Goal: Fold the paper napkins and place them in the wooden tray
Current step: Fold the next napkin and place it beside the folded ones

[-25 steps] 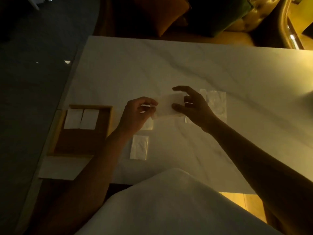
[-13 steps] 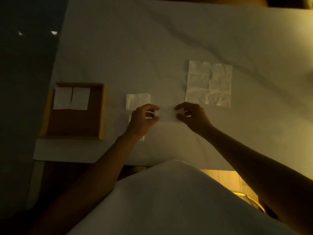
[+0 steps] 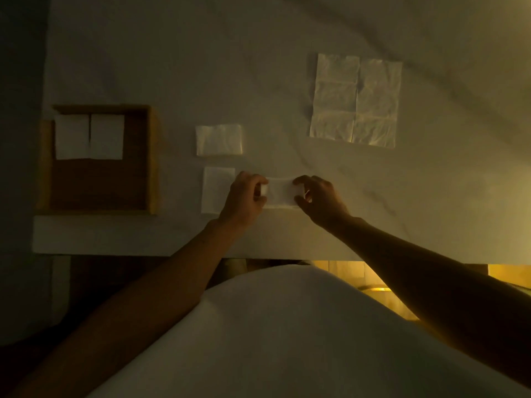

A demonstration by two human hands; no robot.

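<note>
One pale marble counter [image 3: 172, 67] carries everything. Wooden tray [image 3: 153, 159] at left holds two folded napkins [image 3: 89, 136]. Unfolded napkin [image 3: 356, 99] lies far right. Two folded squares [image 3: 219, 139] sit beside the tray. Left hand [image 3: 244, 199] and right hand [image 3: 319, 199] pinch opposite ends of a small napkin [image 3: 280, 192] on the counter.

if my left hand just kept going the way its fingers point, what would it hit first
Probably the napkin it already pinches, then the right hand at the other end. The left hand points rightward across the table, though height is hard to judge.
</note>
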